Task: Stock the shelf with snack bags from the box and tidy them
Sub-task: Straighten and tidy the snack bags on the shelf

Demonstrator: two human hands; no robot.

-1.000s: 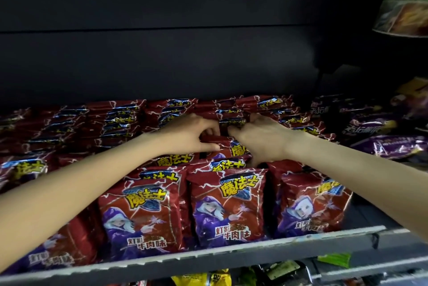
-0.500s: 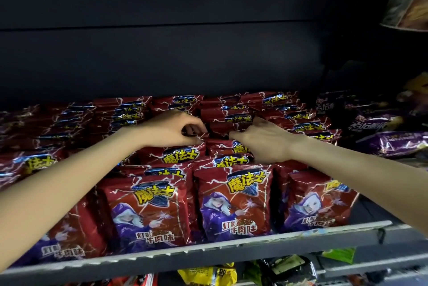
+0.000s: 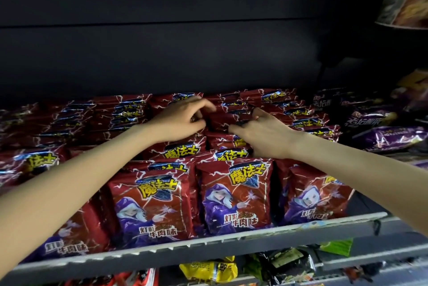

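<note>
Dim overall — back of shelf (image 3: 208, 59) nearly black, light from front/above hits front red bags (image 3: 236, 195) w/ foil glare. Rear rows soft, shadowed. Wide-angle bend at edges; left corner bag (image 3: 67, 246) blurred — purple bags (image 3: 389, 137) murky.

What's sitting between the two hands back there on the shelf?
In the head view, a shiny red foil snack bag in the back rows fills the gap between the left hand and right hand; both touch it.
</note>
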